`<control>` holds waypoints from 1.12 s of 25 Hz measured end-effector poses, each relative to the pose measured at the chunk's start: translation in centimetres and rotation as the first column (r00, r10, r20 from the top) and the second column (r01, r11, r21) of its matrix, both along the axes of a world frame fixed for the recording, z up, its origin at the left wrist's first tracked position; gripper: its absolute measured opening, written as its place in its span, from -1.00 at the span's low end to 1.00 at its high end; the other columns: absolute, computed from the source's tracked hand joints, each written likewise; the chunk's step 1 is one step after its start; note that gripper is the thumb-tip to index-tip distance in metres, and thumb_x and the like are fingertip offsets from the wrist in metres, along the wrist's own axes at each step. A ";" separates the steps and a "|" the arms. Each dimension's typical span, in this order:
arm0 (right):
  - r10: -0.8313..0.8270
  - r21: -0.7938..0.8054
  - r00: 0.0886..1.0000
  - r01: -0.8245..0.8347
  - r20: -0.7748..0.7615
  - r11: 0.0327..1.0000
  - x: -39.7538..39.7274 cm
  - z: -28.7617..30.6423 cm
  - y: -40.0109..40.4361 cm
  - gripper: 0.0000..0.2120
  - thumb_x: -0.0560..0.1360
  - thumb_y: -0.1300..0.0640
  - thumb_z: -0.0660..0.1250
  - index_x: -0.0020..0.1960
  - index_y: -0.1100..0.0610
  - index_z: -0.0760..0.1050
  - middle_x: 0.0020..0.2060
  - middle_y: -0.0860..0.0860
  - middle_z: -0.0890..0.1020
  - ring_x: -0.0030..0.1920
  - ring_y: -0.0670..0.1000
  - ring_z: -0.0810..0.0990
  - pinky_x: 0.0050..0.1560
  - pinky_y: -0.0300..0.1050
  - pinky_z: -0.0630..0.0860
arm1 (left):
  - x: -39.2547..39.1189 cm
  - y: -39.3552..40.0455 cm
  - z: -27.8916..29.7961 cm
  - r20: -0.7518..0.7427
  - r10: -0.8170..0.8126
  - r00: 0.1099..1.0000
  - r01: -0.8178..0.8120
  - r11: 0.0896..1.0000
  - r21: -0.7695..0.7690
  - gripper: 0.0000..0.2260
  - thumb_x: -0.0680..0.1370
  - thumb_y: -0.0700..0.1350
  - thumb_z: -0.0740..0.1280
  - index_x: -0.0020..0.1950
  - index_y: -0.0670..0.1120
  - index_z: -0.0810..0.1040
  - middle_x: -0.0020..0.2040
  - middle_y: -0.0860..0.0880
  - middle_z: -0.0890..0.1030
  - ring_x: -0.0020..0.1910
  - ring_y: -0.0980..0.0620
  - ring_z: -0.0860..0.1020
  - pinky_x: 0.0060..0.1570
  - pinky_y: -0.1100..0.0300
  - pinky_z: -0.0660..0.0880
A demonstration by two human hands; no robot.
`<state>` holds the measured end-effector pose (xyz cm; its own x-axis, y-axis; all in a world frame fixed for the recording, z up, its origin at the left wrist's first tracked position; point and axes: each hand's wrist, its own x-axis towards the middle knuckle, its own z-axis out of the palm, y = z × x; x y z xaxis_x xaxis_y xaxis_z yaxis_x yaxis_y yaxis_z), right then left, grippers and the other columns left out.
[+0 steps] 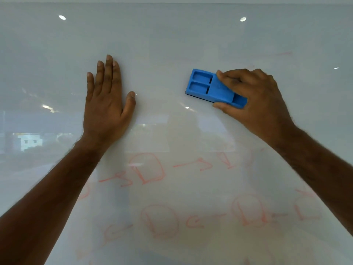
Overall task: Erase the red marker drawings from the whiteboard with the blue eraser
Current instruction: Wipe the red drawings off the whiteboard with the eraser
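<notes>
faint red drawings [152,169] on glossy whiteboard [172,35], moulded blue eraser [208,87] above

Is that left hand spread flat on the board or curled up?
Spread flat: the left hand lies palm-down on the glossy whiteboard, fingers straight, thumb out, holding nothing.

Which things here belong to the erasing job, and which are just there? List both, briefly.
Part of the job:
- blue plastic eraser, gripped by the right hand
- faint red marker drawings across the lower board
- glossy whiteboard
- left hand, flat on the board

Just there:
- reflected ceiling lights
- reflected building at the left
</notes>
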<state>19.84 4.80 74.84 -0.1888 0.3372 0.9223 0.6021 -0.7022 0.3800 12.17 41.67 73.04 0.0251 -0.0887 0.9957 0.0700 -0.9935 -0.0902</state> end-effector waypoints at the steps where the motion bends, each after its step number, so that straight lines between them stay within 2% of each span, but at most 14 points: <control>1: -0.001 -0.004 1.000 0.001 0.010 1.000 -0.2 -0.1 0.6 -0.39 0.57 -0.20 0.39 0.54 0.02 0.41 0.34 -0.02 0.57 0.17 0.15 0.52 0.19 0.14 0.42 | -0.1 0.0 0.0 -0.010 -0.005 1.000 0.005 1.000 -0.005 -0.31 0.76 0.13 -0.01 0.79 -0.22 -0.05 0.81 -0.17 -0.05 0.79 -0.16 -0.09 0.77 -0.13 -0.14; 5: -0.041 -0.176 0.986 0.069 0.159 0.982 -0.3 -3.2 0.9 -0.44 0.57 -0.14 0.36 0.48 0.10 0.47 0.31 0.00 0.62 0.00 0.15 0.56 -0.02 0.09 0.45 | -0.4 -0.3 -1.1 -0.074 -0.017 0.997 0.017 1.000 -0.011 -0.27 0.75 0.18 0.02 0.79 -0.22 -0.08 0.81 -0.18 -0.09 0.79 -0.19 -0.14 0.77 -0.08 -0.17; 8: -0.039 -0.248 0.978 0.090 0.204 0.964 0.5 -5.2 -1.2 -0.48 0.59 -0.10 0.38 0.47 0.13 0.49 0.28 0.00 0.63 -0.05 0.14 0.57 -0.06 0.09 0.43 | -0.7 -1.3 -3.0 -0.140 -0.012 0.990 0.013 1.000 0.006 -0.23 0.75 0.21 0.02 0.79 -0.21 -0.13 0.80 -0.18 -0.14 0.79 -0.17 -0.18 0.76 -0.06 -0.20; 11: -0.060 -0.229 0.977 0.107 0.204 0.968 1.2 -4.8 -2.7 -0.48 0.59 -0.10 0.39 0.47 0.12 0.50 0.27 0.01 0.64 -0.06 0.17 0.58 -0.07 0.10 0.41 | -0.5 -2.7 -4.2 -0.145 0.001 0.989 -0.001 1.000 -0.001 -0.23 0.74 0.23 -0.01 0.79 -0.21 -0.14 0.80 -0.18 -0.16 0.79 -0.17 -0.20 0.76 -0.08 -0.20; 14: -0.097 -0.151 0.980 0.124 0.176 0.981 1.1 -2.6 -2.9 -0.43 0.60 -0.17 0.33 0.51 0.07 0.46 0.29 0.02 0.62 0.02 0.18 0.56 -0.03 0.12 0.41 | -0.2 -3.5 -4.2 -0.130 0.008 0.991 -0.008 1.000 -0.001 -0.23 0.74 0.23 -0.01 0.79 -0.23 -0.13 0.80 -0.19 -0.15 0.79 -0.19 -0.19 0.76 -0.08 -0.21; 19: -0.020 0.015 0.997 0.019 0.074 1.000 0.5 0.0 0.0 -0.38 0.58 -0.23 0.36 0.53 0.06 0.43 0.31 0.01 0.59 0.10 0.19 0.54 0.06 0.18 0.48 | 0.5 -4.4 -2.3 -0.112 0.031 0.993 -0.025 0.998 0.051 -0.23 0.75 0.23 -0.02 0.78 -0.25 -0.11 0.80 -0.22 -0.13 0.78 -0.23 -0.17 0.75 -0.12 -0.21; 21: 0.000 -0.018 0.996 0.001 0.091 1.000 0.4 -0.9 0.7 -0.39 0.57 -0.22 0.36 0.52 0.06 0.44 0.31 0.01 0.60 0.10 0.17 0.55 0.05 0.15 0.48 | 0.8 -5.0 -1.6 -0.104 0.024 0.994 -0.017 0.998 0.062 -0.23 0.75 0.23 -0.02 0.78 -0.26 -0.10 0.80 -0.23 -0.11 0.78 -0.25 -0.16 0.74 -0.13 -0.22; 25: 0.016 -0.187 0.992 0.008 0.128 0.982 0.8 -4.4 -0.9 -0.43 0.58 -0.16 0.38 0.50 0.08 0.47 0.30 -0.01 0.61 0.05 0.12 0.56 0.03 0.07 0.44 | 1.1 -5.1 -1.7 -0.101 0.023 0.995 -0.018 0.998 0.056 -0.23 0.75 0.22 -0.02 0.78 -0.28 -0.10 0.79 -0.24 -0.11 0.78 -0.25 -0.15 0.73 -0.10 -0.25; 28: -0.018 -0.223 0.990 0.049 0.139 0.974 1.3 -5.2 -3.3 -0.45 0.58 -0.15 0.41 0.48 0.09 0.49 0.29 -0.03 0.62 0.03 0.11 0.59 0.03 0.03 0.42 | 1.0 -5.3 -2.5 -0.105 0.028 0.994 -0.021 0.998 0.065 -0.23 0.75 0.22 -0.02 0.78 -0.27 -0.10 0.79 -0.24 -0.12 0.78 -0.24 -0.16 0.74 -0.08 -0.25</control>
<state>21.13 1.46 69.60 -0.2910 0.5414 0.7888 0.5120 -0.6084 0.6064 13.18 36.34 70.57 0.1328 -0.1499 0.9798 0.0808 -0.9836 -0.1614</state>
